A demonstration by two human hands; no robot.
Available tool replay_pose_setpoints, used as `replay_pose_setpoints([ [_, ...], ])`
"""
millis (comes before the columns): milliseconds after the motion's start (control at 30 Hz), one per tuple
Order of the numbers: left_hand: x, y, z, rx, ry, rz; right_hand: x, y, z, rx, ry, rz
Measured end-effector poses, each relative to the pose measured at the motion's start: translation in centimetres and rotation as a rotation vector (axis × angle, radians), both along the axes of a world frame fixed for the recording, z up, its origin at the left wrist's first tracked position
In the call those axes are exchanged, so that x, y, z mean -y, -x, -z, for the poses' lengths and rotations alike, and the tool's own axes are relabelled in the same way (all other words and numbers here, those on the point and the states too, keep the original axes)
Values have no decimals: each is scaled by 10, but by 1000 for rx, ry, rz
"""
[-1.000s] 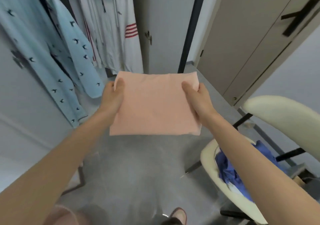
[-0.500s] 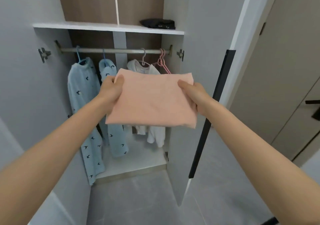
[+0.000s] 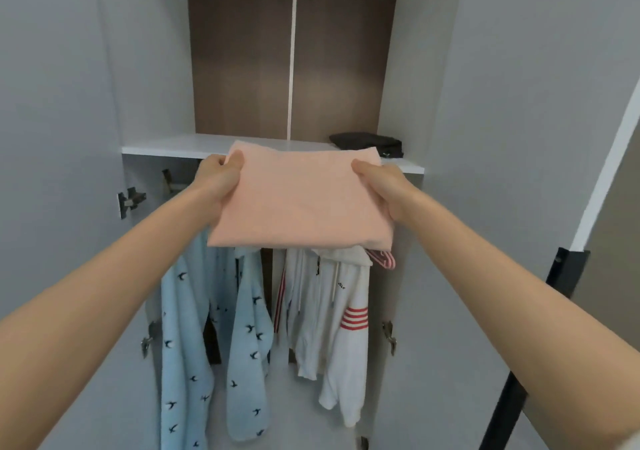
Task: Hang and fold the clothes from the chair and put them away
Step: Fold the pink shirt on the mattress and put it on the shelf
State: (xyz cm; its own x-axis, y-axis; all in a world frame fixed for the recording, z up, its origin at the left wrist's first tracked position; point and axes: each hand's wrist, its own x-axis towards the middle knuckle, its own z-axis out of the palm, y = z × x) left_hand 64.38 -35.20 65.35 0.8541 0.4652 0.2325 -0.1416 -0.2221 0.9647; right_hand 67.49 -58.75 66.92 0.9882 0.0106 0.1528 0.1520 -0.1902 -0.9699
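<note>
A folded pink garment [image 3: 301, 196] is held flat at the front edge of the wardrobe's white shelf [image 3: 173, 146]. My left hand [image 3: 218, 186] grips its left edge, thumb on top. My right hand [image 3: 381, 189] grips its right edge the same way. The garment's far edge reaches over the shelf's front lip. Below the shelf hang a light blue bird-print garment [image 3: 214, 345] and a white hoodie [image 3: 332, 318] with red stripes. The chair is out of view.
A dark folded garment [image 3: 369, 143] lies on the right part of the shelf. Pink hangers [image 3: 382, 259] poke out under the pink garment. Both wardrobe doors stand open at left and right, the right door [image 3: 519, 137] with a black edge strip.
The view has swung from the chair up to the wardrobe. Both hands have lifted the folded pink garment from chest height to the shelf's front edge.
</note>
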Motion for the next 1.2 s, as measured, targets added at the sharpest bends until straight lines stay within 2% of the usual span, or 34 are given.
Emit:
replay_pose_setpoints([
  [200,-32,-109,-41,42,-61,38,-27,-93,-33,24,-22,25],
  [533,-38,-323,-106,-30,-169,195,-32,-250,-84,-64,-110,123],
  [900,13,-495,-146,0,-464,230,2,-373,-99,-167,-364,170],
  [1200,86,-601,-166,72,-625,366,33,-431,-108,-268,-535,203],
])
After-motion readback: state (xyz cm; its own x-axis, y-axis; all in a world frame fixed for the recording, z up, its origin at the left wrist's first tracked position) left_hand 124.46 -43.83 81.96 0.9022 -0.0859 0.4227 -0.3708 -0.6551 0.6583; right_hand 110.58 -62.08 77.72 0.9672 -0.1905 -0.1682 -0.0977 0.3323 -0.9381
